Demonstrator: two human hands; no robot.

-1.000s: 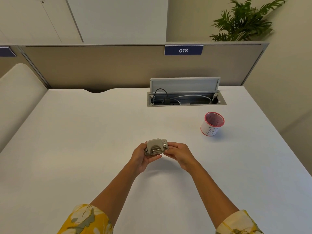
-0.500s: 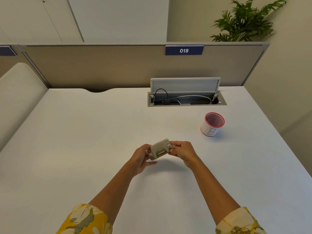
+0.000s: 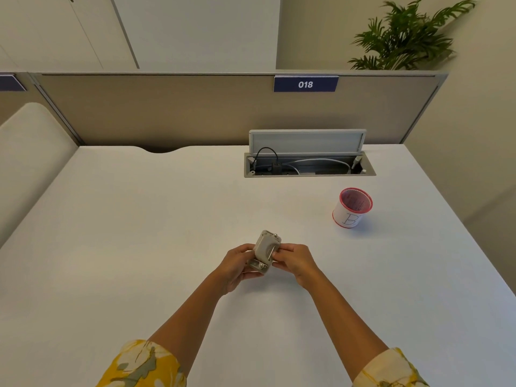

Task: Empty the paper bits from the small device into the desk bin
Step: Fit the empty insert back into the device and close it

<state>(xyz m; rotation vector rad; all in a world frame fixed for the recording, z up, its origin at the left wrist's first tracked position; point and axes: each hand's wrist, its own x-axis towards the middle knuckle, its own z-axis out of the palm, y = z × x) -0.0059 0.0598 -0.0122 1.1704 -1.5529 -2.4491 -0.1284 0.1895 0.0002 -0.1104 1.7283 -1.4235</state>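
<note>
The hole punch point(image 3: 266, 251) was a small beige-grey device with metal pins showing at its far and near ends, held tilted above the white desk point(image 3: 139, 233). The left hand point(image 3: 237, 265) was closed around its near left side; the right hand point(image 3: 296, 261) pinched its right edge with the fingertips. The bin point(image 3: 352, 208), a white cup with red rim, stood well apart to the right.

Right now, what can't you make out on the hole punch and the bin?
Head view only:
- hole punch: chip tray and paper bits, hidden by left hand and right hand.
- desk bin: its bottom, hidden by its own wall.
- both sleeves: cut off by the bottom edge.
</note>
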